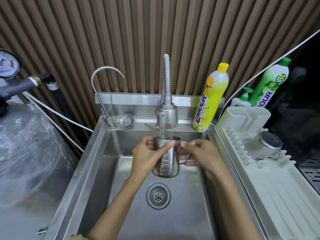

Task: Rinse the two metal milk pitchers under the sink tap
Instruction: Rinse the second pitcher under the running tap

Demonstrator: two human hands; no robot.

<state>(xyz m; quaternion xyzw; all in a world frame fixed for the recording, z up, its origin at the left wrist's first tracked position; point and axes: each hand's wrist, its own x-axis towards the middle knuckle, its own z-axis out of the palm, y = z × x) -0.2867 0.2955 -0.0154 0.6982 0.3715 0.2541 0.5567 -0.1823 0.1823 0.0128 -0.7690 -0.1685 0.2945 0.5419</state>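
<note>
I hold a steel milk pitcher (168, 160) upright over the sink basin (183, 213), right under the spray tap (167, 116). Water runs from the tap into its mouth. My left hand (147, 156) wraps around the pitcher's left side, thumb across the front. My right hand (199, 155) grips the wire handle on its right side. A second metal pitcher (264, 146) lies upside down on the white drying rack (270, 184) to the right, apart from both hands.
A thin gooseneck tap (102, 87) and a loose drain strainer (126, 121) sit on the sink's back ledge. A yellow detergent bottle (211, 99), a green one (270, 82) and a pump bottle (242, 99) stand at the right. The drain (158, 195) lies below the pitcher.
</note>
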